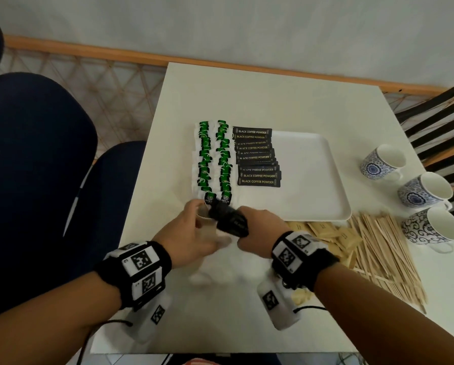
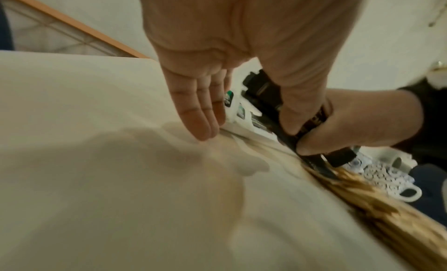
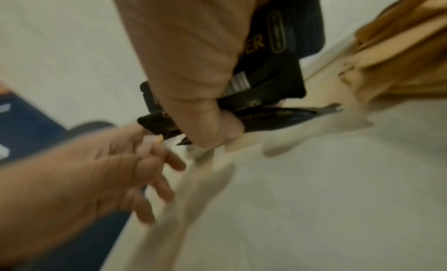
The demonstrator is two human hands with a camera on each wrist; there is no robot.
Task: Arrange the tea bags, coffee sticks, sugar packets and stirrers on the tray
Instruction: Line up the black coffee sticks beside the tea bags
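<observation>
Head view: coffee sticks (image 1: 231, 219) beside tray (image 1: 336, 196) edge.

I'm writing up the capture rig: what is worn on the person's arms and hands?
Bare forearms, no sleeves or gloves. The left wrist band and right wrist band are black, carrying white blocks with black square code markers. A white marked camera housing hangs under each wrist, trailing a thin black cable.
</observation>
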